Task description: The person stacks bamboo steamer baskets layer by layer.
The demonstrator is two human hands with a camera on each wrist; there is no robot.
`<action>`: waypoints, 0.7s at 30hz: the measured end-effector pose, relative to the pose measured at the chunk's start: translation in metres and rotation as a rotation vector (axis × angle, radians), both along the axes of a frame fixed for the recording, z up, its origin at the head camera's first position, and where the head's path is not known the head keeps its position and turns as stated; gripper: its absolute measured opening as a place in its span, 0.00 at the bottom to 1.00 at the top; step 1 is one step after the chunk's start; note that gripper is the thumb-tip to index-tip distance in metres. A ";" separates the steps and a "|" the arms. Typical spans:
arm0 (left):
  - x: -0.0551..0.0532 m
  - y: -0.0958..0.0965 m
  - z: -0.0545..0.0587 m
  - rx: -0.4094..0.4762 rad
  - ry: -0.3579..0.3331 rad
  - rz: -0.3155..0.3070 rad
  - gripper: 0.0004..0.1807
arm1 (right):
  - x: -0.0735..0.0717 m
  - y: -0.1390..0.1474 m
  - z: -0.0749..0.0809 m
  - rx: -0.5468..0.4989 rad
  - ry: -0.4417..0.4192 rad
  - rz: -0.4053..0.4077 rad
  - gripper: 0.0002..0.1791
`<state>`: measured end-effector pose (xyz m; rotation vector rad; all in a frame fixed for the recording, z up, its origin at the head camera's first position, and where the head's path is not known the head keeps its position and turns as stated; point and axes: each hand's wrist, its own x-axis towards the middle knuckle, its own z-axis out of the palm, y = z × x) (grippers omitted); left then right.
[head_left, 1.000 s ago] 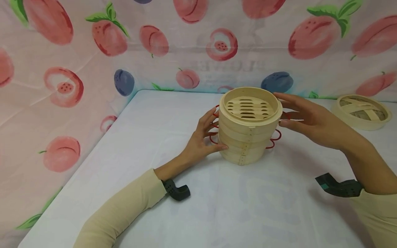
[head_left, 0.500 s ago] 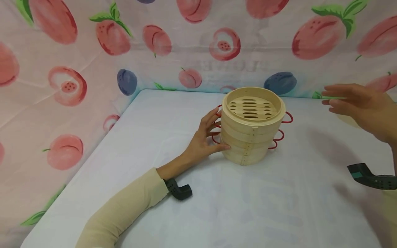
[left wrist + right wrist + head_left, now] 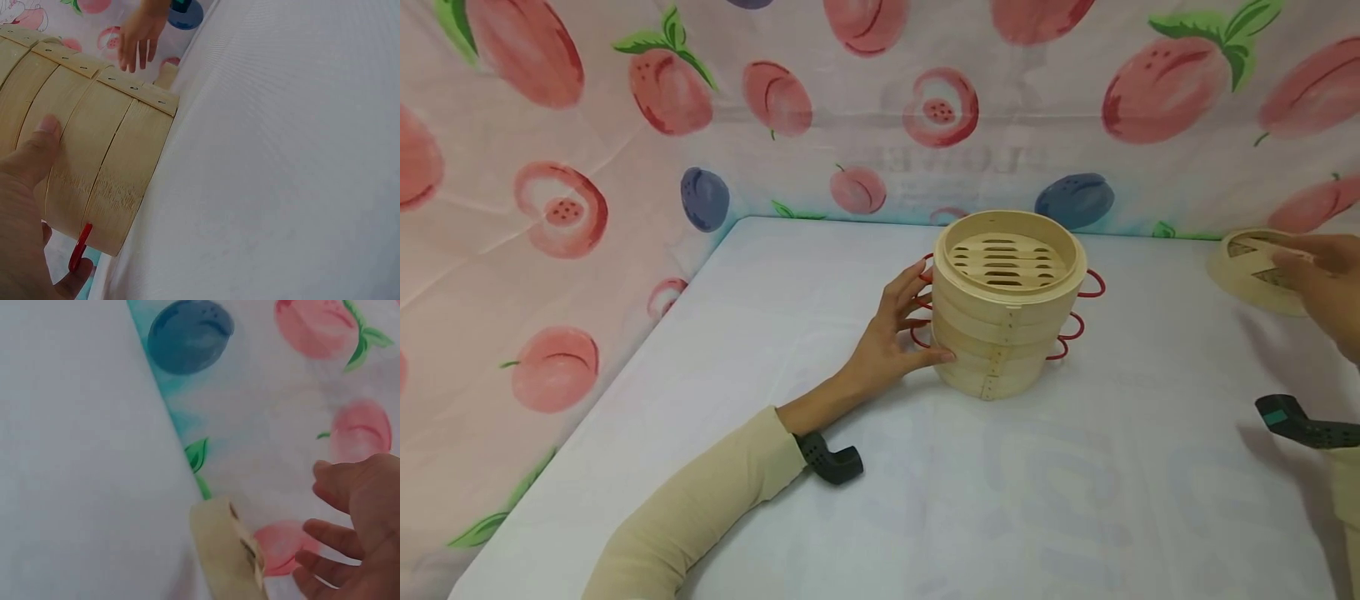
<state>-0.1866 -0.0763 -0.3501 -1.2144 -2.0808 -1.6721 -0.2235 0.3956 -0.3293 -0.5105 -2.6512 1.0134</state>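
Observation:
A stack of round bamboo steamer baskets (image 3: 1003,333) with red loop handles stands upright on the white table; the slatted floor of the top basket shows. My left hand (image 3: 887,333) grips the stack's left side, thumb across the front and fingers round the side by the red handles. In the left wrist view the thumb presses the bamboo steamer wall (image 3: 119,150). At the far right, my right hand (image 3: 1330,279) hovers by the woven bamboo steamer lid (image 3: 1243,279) and partly covers it. The right wrist view shows its relaxed fingers (image 3: 331,537) spread, apart from the lid (image 3: 222,550).
The white tabletop (image 3: 925,500) stretches in front of and around the stack. A fruit-printed cloth (image 3: 850,108) hangs behind the table and along its left side. A black wrist camera mount (image 3: 831,458) juts from the left sleeve.
My right hand has left the right side of the steamer stack and moved right, then down towards the lid. My left hand keeps its grip and the stack stays in place.

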 end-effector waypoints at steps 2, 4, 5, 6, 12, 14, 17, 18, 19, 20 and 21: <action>0.000 0.000 0.000 -0.004 -0.003 0.003 0.55 | 0.001 0.003 -0.005 0.035 0.031 -0.068 0.33; 0.000 -0.001 0.000 -0.008 -0.001 0.003 0.55 | 0.005 0.007 -0.008 0.066 0.082 -0.109 0.32; 0.000 -0.001 0.001 -0.008 -0.001 0.003 0.55 | 0.007 0.009 -0.011 0.065 0.100 -0.128 0.31; 0.001 -0.001 0.001 -0.009 -0.001 0.003 0.55 | 0.007 0.012 -0.015 0.068 0.152 -0.147 0.29; 0.001 -0.001 0.001 -0.006 -0.010 -0.004 0.55 | 0.007 0.020 -0.029 0.003 0.186 -0.217 0.26; 0.002 -0.001 0.001 -0.005 -0.013 -0.006 0.54 | 0.007 0.023 -0.033 -0.029 0.139 -0.222 0.27; 0.002 -0.001 0.002 -0.008 -0.015 -0.005 0.55 | 0.008 0.028 -0.040 -0.058 0.064 -0.228 0.29; 0.002 -0.001 0.002 -0.008 -0.014 -0.005 0.55 | 0.008 0.030 -0.042 -0.046 0.044 -0.225 0.30; 0.002 -0.001 0.002 -0.009 -0.013 -0.004 0.55 | 0.009 0.031 -0.044 -0.032 0.002 -0.220 0.31; 0.002 -0.001 0.002 -0.009 -0.012 -0.003 0.55 | 0.009 0.032 -0.045 -0.011 -0.026 -0.216 0.31; 0.002 -0.001 0.002 -0.009 -0.011 -0.003 0.55 | 0.009 0.033 -0.047 0.007 -0.041 -0.218 0.32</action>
